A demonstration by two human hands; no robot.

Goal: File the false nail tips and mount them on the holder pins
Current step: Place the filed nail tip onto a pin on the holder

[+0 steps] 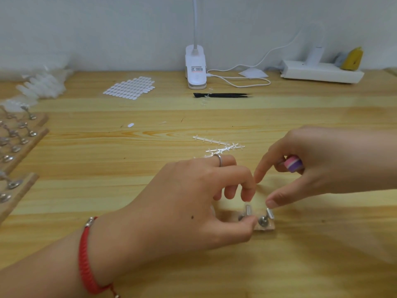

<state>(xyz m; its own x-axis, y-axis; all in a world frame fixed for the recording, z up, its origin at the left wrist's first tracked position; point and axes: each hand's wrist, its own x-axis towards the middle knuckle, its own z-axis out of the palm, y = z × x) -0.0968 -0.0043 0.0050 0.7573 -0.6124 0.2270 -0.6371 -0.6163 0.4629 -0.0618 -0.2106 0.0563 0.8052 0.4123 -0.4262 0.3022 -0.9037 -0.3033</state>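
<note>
The left hand [204, 201] curls over a small wooden holder [265, 227] near the table's [129, 211] front edge, thumb and forefinger pinching the left pin [248, 210]. Whether a nail tip sits under the fingertip cannot be told. The right hand [322, 164] grips a pink and purple file [293, 164] in its curled back fingers, forefinger and thumb reaching down beside the right pin [269, 214]. Just beyond lie clear plastic strips [219, 145]. Farther off are black tweezers [221, 95], a clip lamp [195, 67] and a sheet of white tabs [130, 88]. At far left lie pale nail tips [40, 87], blurred, and near them more pin boards [23, 143]
</note>
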